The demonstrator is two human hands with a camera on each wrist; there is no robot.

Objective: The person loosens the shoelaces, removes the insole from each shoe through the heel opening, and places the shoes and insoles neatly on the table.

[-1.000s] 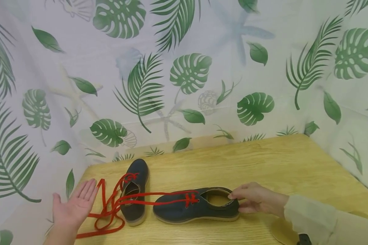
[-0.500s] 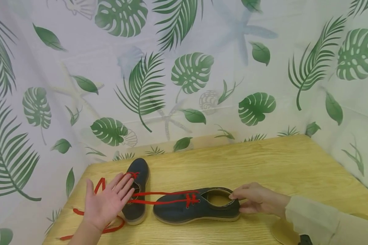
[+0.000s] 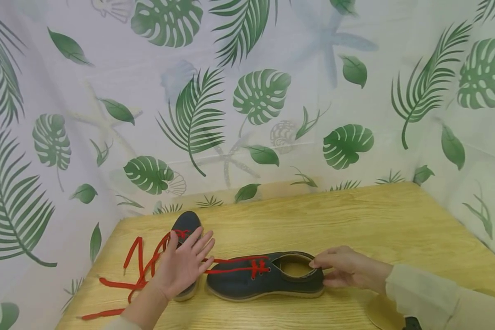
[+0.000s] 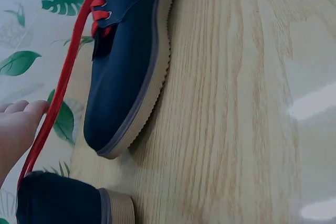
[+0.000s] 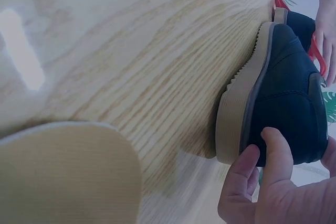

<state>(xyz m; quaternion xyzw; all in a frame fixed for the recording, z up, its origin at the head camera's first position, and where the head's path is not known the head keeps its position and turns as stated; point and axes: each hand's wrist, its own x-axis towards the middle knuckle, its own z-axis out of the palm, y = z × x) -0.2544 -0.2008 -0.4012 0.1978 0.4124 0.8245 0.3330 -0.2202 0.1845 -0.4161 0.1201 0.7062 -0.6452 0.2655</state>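
A navy shoe (image 3: 243, 284) with red laces (image 3: 235, 270) lies sideways on the table, its toe to the left. My right hand (image 3: 350, 268) grips its heel, with a fingertip at the rim of the opening and others against the back (image 5: 294, 124). Palm up, my left hand (image 3: 183, 266) hovers above a second navy shoe (image 3: 186, 222), fingers spread and nothing held. Two long lace strands run leftward from the first shoe, passing behind the left fingers. In the left wrist view, a red lace (image 4: 60, 90) crosses in front of the fingertips (image 4: 37, 107).
Loose lace ends (image 3: 119, 283) spread over the left side of the wooden table (image 3: 334, 220). A flat tan piece with a rounded end (image 5: 73, 177) lies near my right forearm. A leaf-printed cloth (image 3: 272, 151) stands behind and at both sides.
My left hand has moved rightward, from beside the loose laces to over the second shoe, palm still up. My right hand keeps its grip on the heel, and the shoe stays in place.
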